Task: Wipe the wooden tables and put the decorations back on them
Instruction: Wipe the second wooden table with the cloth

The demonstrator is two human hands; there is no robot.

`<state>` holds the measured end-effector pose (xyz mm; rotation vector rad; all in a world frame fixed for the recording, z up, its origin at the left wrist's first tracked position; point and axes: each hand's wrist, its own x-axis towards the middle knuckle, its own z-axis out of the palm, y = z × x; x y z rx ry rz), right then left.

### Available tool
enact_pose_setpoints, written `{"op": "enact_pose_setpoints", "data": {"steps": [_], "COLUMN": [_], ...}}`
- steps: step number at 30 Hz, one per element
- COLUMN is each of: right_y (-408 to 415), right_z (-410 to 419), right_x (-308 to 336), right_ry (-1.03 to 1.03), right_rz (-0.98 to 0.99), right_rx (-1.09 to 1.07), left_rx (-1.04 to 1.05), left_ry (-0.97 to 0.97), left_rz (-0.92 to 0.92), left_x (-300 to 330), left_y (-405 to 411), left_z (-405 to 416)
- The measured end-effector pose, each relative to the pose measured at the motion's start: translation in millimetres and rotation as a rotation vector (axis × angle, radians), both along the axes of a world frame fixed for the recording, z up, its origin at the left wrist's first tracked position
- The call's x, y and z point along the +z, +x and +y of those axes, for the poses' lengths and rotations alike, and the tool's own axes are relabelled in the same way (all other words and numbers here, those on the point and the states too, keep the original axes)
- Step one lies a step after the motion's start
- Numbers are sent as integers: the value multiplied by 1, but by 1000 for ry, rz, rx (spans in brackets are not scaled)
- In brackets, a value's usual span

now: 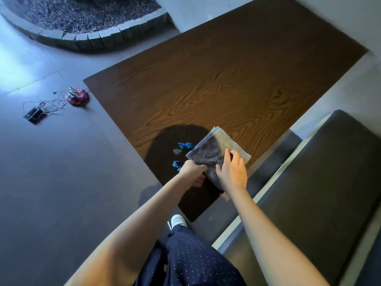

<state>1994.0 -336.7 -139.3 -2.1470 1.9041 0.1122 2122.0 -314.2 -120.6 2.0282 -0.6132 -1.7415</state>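
- Wooden table (216, 79), dark grain, slants across the view; most of the top shows bare wood.
- Folded grey cloth (214, 149) lies flat near the table's near edge, one corner towards the person.
- Right hand (233, 172) rests on the cloth's near part, fingers spread and fairly straight, pressing down rather than pinching.
- Left hand (192, 170) sits at the cloth's left corner with fingers curled; it appears to grip the edge, though the fingertips are hidden under the hand.
- Blue crumpled bits (185, 145) and a second blue bit (176, 164) lie just beside the cloth on its left, with a small pale scrap (177, 151) between them.
- Decoration (77, 97), pink and round with wires running to a black box (33, 116), sits on the floor, well apart from the table's left corner.
- Judgement: wiping is at its start; the decoration is not yet back.
- To do it well: keep the palm flat, sweep the scraps towards one edge and gather them, then run long overlapping strokes along the grain to the far corner.
- Risk: scraps may scatter onto the floor.
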Motion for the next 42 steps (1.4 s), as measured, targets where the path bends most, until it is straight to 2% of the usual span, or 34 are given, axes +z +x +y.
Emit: {"op": "enact_pose_setpoints", "data": {"steps": [3, 5, 9, 12, 16, 17, 21, 23, 26, 29, 31, 35, 40, 42], "right_y": [-8, -15, -24, -24, -17, -15, -12, -11, -10, -11, -17, -30, -8, 1], "right_z": [-6, -9, -15, -13, -14, -16, -20, -21, -26, -38, -45, -40, 11, 32], "right_x": [4, 9, 16, 14, 16, 15, 10, 13, 16, 13, 11, 0, -1, -4], "right_ry": [56, 156, 330, 366, 329, 308, 127, 68, 116, 310, 434, 416, 378, 337], "right_rz": [-103, -195, -355, -386, -236, -249, -523, -627, -705, -858, -789, -588, -663, -609], "right_rx": [10, 13, 27, 28, 56, 40, 41, -28, -88, -114, -114, -72, -171, -216], "left_rx": [177, 238, 235, 232, 97, 39, -167, -239, -224, -136, -64, 90, 180, 192], "left_ry": [-15, -54, -171, -164, -211, -250, -424, -497, -537, -537, -513, -445, -406, -408], "left_rz": [36, -2, -107, -199, -273, -283, -311, -282, -224, -157, -84, -26, -22, -35], "left_x": [-1, -3, 2, 9, 18, 22, 35, 36, 32, 26, 25, 24, 24, 28], "left_y": [-12, -18, -27, -31, -33, -35, -39, -37, -33, -28, -22, -6, 18, 28], "left_z": [-3, -6, -17, -26, -30, -31, -38, -41, -44, -42, -40, -28, -6, 5]}}
